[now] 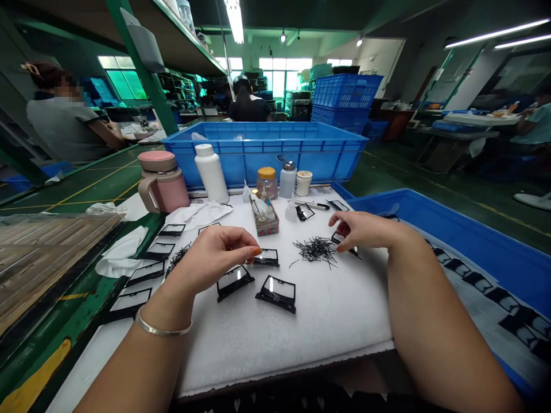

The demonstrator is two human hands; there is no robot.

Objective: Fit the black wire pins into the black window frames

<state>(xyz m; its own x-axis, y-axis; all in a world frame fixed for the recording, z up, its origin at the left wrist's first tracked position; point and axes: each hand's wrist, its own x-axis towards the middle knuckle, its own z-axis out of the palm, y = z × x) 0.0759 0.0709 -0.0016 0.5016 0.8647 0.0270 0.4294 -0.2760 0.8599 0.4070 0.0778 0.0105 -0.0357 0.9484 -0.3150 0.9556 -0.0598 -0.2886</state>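
My left hand [221,252] is over the middle of the white work surface, thumb and fingertips pressed together. Whatever they may hold is too small to make out. Just past those fingertips lies a black rectangular frame with a clear window [267,257]. Two similar frames, a tilted one [235,280] and another [278,291], lie nearer to me. My right hand [361,228] hovers at the right, thumb and index finger apart, above a further black frame [353,250] that it partly hides. Between the hands sits a loose pile of short black strips [316,250].
More frames [140,272] line the left side near a second strip pile [175,258]. Behind stand a pink mug [166,186], a white bottle [212,175], jars and a small box [267,226]. Blue crates [267,155] border the back; a blue bin [430,215] borders the right.
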